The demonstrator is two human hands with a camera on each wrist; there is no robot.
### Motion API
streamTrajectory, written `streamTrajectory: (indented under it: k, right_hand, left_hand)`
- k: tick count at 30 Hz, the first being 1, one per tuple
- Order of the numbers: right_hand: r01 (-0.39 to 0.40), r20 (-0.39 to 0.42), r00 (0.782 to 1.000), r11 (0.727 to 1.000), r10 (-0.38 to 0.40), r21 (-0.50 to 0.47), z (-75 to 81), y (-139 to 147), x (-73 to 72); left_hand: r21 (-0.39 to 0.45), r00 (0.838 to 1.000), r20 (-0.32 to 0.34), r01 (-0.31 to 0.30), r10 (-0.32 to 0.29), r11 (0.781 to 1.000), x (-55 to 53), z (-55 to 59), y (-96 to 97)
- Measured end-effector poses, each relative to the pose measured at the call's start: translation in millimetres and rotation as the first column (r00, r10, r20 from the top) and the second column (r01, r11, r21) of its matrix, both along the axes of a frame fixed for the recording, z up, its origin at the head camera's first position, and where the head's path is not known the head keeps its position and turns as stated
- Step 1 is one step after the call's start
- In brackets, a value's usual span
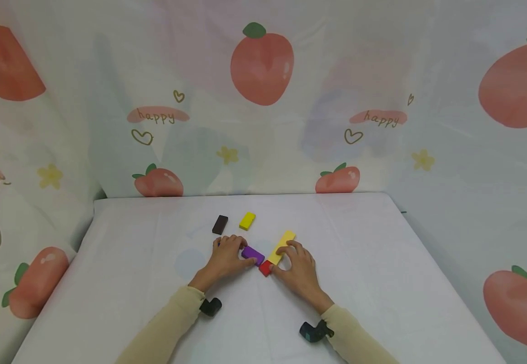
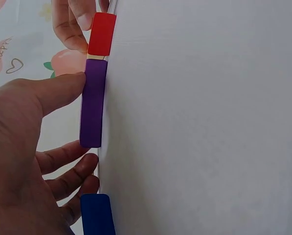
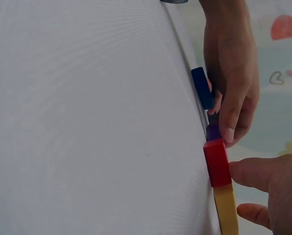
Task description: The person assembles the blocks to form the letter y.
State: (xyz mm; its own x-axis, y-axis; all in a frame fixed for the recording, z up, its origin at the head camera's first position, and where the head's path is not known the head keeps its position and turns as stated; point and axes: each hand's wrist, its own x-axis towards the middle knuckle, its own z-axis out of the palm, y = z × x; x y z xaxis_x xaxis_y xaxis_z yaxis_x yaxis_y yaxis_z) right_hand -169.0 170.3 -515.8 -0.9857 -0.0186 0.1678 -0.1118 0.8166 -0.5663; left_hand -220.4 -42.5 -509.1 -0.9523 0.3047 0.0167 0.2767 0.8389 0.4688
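Observation:
My left hand (image 1: pixel 227 255) pinches a purple block (image 1: pixel 253 256) by its ends, thumb near and a finger at the far end. A blue block (image 2: pixel 97 215) lies close by its other fingers, mostly hidden from the head view. My right hand (image 1: pixel 300 265) is bent around a small red block (image 1: pixel 265 268), its thumb against the block's side. One of its fingers rests at a long light yellow block (image 1: pixel 283 246), which runs away from the red one. In the head view the purple block's near end sits close beside the red block.
Beyond the left hand lie a dark brown block (image 1: pixel 220 225) and a bright yellow block (image 1: pixel 247 221). All stand on a table with a white cloth (image 1: pixel 108 283). A printed curtain (image 1: pixel 263 141) hangs behind the table's back edge and along both sides.

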Motion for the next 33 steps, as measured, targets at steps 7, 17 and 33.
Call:
streamTrajectory:
  k: [7, 17, 33]
  right_hand:
    - [0.001, 0.002, 1.000, 1.000, -0.001, -0.001, -1.3, 0.9, -1.6]
    - [0.001, 0.002, 1.000, 1.000, -0.001, 0.006, -2.8, 1.0, -1.8]
    - [-0.005, -0.003, 1.000, 1.000, 0.005, -0.006, -0.8, 1.3, -0.5]
  left_hand:
    - [0.015, 1.000, -0.003, 0.011, -0.011, 1.000, -0.2, 0.0, 1.0]
    - [0.020, 0.998, -0.023, 0.050, -0.050, 0.999, -0.1, 2.3, 1.8]
    - [0.036, 0.997, -0.020, 0.071, -0.070, 0.997, 0.4, 1.1, 1.7]
